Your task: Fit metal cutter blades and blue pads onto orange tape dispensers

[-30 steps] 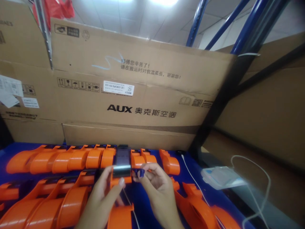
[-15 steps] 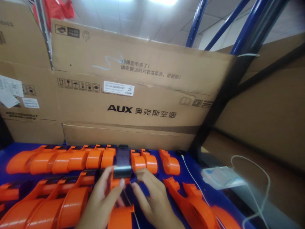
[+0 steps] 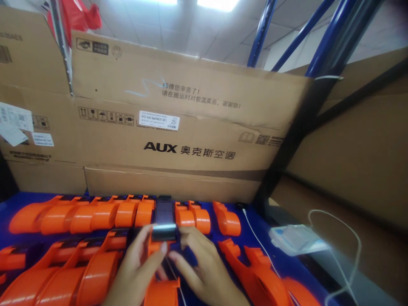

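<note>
An orange tape dispenser [image 3: 155,246] with a dark top and a shiny serrated metal blade stands upright at the lower middle. My left hand [image 3: 140,259] is closed on its left side, the thumb pressed against the orange front just under the blade. On the other side, my right hand [image 3: 200,261] has its fingers bent at the dispenser's right edge, thumb toward the front; the fingertips' exact contact is partly hidden. Below the hands lies another orange dispenser [image 3: 162,293].
Rows of orange tape dispensers [image 3: 98,272] stand on the blue surface at left and back. More orange parts [image 3: 267,272] lie at the right, near a white cable and a clear plastic case [image 3: 298,239]. A cardboard wall [image 3: 191,178] closes off the back.
My right thumb has moved slightly left, nearer the dispenser's front, and the right fingers have curled a little more. My left hand keeps its hold.
</note>
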Demonstrator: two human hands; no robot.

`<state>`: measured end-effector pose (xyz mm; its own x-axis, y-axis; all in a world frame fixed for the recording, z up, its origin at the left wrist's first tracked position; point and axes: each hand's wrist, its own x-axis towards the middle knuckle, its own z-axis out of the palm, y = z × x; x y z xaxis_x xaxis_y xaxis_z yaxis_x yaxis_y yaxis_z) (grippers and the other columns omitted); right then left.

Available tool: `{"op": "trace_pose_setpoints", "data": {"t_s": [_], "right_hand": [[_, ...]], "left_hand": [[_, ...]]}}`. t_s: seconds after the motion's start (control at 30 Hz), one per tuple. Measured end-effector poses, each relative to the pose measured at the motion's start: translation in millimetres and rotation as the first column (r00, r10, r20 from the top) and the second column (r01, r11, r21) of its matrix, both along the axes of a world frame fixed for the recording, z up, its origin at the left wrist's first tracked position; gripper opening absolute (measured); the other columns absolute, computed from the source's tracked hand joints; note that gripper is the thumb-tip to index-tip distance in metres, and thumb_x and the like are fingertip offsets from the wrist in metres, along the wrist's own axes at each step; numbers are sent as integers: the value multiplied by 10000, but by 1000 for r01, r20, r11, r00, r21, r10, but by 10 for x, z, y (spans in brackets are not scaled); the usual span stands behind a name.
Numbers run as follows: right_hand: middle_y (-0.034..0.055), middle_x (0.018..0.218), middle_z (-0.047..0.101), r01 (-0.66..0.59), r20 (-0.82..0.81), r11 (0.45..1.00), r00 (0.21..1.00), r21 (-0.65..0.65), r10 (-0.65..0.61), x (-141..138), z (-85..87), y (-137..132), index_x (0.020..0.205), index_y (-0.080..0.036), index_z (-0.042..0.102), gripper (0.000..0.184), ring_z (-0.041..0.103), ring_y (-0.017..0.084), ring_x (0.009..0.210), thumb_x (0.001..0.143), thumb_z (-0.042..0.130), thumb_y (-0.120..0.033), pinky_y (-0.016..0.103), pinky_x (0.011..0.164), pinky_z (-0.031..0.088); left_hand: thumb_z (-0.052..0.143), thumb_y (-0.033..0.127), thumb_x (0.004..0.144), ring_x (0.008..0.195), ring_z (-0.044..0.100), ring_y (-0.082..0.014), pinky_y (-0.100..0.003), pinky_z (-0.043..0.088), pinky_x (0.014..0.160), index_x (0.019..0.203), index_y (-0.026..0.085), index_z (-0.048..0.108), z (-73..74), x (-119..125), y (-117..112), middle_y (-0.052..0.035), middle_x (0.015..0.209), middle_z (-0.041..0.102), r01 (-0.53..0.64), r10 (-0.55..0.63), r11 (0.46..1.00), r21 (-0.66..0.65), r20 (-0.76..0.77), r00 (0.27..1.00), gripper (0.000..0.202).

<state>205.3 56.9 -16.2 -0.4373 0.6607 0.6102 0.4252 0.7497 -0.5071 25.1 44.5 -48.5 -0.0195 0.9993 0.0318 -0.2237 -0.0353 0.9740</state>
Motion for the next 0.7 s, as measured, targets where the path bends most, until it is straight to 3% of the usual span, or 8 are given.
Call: {"op": "trace_pose_setpoints", "data": {"t_s": [0.13,0.27,0.37,0.5,0.63,0.7], "right_hand": [[71,1015,657,-79,-35,993,996,-85,76,43,87,-1,919,-231,524,53,619,214,932,931,563,-197,323,830,488],[38,929,618,-102,-100,979,991,-177,86,64,85,-6,895,-229,507,76,581,190,853,968,515,-251,306,793,461],[21,892,594,-117,-157,941,985,-318,69,40,42,-26,898,-229,490,134,546,176,804,1004,478,-310,286,740,442],[36,987,600,-269,-285,832,948,-485,141,16,30,-23,947,-230,485,156,549,183,900,1033,437,-352,302,825,447],[32,972,588,-356,-422,775,898,-522,128,10,26,33,903,-227,512,189,554,193,933,997,521,-389,312,879,449],[26,953,586,-364,-525,786,849,-500,59,3,10,59,908,-233,536,209,571,197,924,961,574,-431,310,872,460]], "left_hand": [[804,394,733,711,701,-211,-322,563,741,1160,223,684,64,27,17,-71,969,779,10,-12,1000,25,115,993,474],[796,402,741,848,717,-261,-351,565,791,1166,231,691,66,46,3,-82,999,773,13,-17,1000,24,154,988,470],[812,409,719,766,723,-259,-373,576,776,1168,224,706,61,28,3,-80,903,784,45,-44,999,1,134,990,497],[801,412,738,681,711,-231,-378,576,761,1163,220,722,121,-9,2,-76,874,787,95,-96,995,11,137,986,473],[772,350,800,731,710,-191,-343,545,857,1159,222,722,179,-21,-9,-73,983,787,126,-136,989,74,144,980,384],[764,330,816,636,695,-171,-318,562,752,1238,201,681,162,-16,-7,-73,882,793,184,-192,981,66,150,970,450]]}}
